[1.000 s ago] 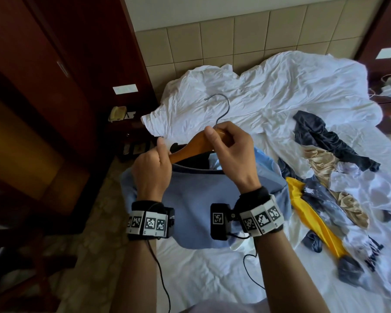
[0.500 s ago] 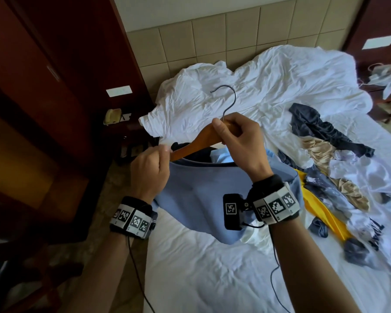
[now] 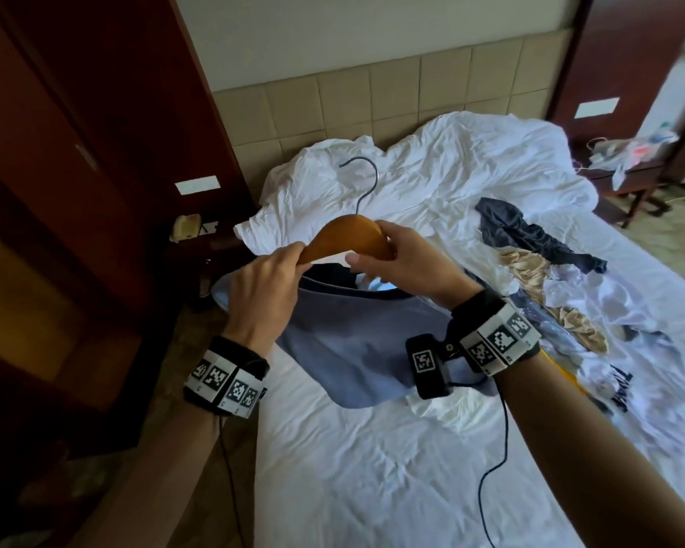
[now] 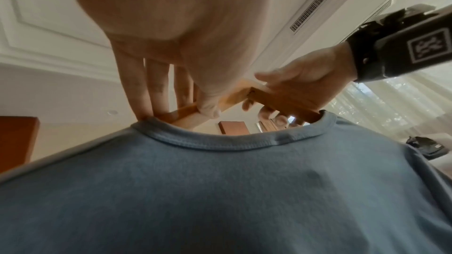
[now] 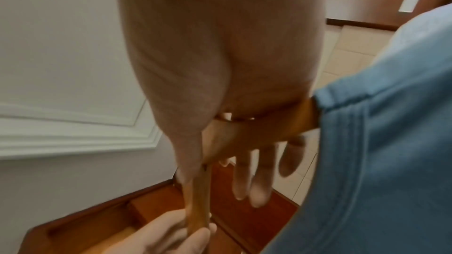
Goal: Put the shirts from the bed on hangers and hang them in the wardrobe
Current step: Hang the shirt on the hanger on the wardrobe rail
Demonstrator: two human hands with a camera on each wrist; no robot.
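A wooden hanger (image 3: 349, 239) with a metal hook (image 3: 366, 179) is held up over the bed's left edge. My left hand (image 3: 289, 259) pinches its left arm between thumb and fingers (image 4: 146, 94). My right hand (image 3: 388, 251) holds the hanger's right arm (image 4: 281, 103), thumb in front and fingers (image 5: 244, 171) behind. A blue shirt (image 3: 356, 342) hangs below. Its collar (image 4: 220, 142) sits round the hanger, and both hanger ends disappear under the fabric (image 5: 379, 161). The shirt's lower part rests on the white sheet.
More clothes lie in a pile on the bed's right side: a dark garment (image 3: 530, 235), a beige one (image 3: 550, 294), a yellow one (image 3: 562, 373). A crumpled duvet (image 3: 432, 183) lies by the headboard. Dark wooden wardrobe (image 3: 76, 191) at left, a telephone (image 3: 186, 227) beside it.
Both hands have lifted the hanger and shirt higher, and the hanger's top now shows between them. My left hand has slid from the shirt's shoulder onto the hanger's left arm.
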